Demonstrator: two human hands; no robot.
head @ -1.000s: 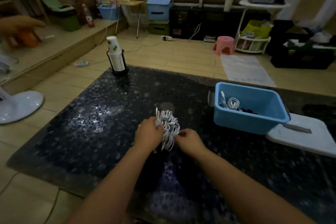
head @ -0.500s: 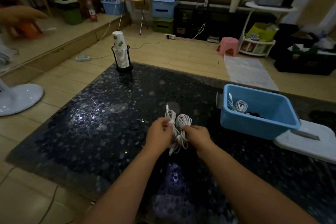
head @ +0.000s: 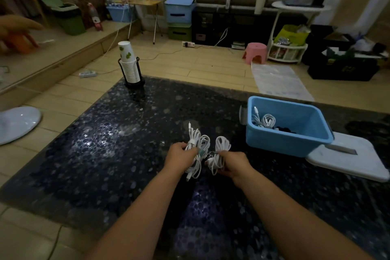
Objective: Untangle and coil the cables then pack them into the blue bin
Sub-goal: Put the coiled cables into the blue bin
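Two white coiled cables [head: 207, 151] held above table — blue bin [head: 280, 142] right, holding another

Two held cable coils [head: 197, 150] [head: 220, 154]; one binned coil [head: 266, 120]; one blue bin [head: 280, 141].

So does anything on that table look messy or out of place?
Not much. The white lid lies off the blue bin, tucked partly under it. The left hand's cable bundle looks looser, ends sticking out, than the right's.

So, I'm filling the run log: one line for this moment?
left hand: holds white cable bundle | right hand: holds second white bundle | blue bin: one coil inside
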